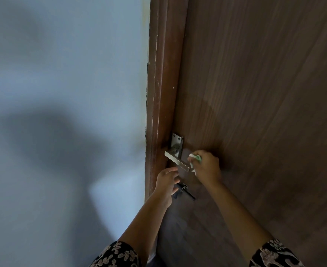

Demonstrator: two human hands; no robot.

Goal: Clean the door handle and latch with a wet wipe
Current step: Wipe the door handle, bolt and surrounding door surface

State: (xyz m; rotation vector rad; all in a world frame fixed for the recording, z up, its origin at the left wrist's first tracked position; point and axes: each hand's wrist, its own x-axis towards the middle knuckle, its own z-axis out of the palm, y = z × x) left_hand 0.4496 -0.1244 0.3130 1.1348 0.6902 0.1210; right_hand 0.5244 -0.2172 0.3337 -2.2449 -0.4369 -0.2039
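Now, wipe at the lever's tip, spare hand just below

Nearest me, my left hand (166,182) is loose and holds nothing, its fingers relaxed just under the door handle (177,161) and partly in front of the dark latch (184,190); my right hand (207,166) pinches the wet wipe (195,158) right at the lever's free end. From there the lever runs up and left to its pivot on the backplate (177,140), so I judge the next stroke follows that line toward the edge of the door (255,93)

Silver lever handle (176,160); dark latch (184,190) below; crumpled white-green wipe (195,157) at tip.
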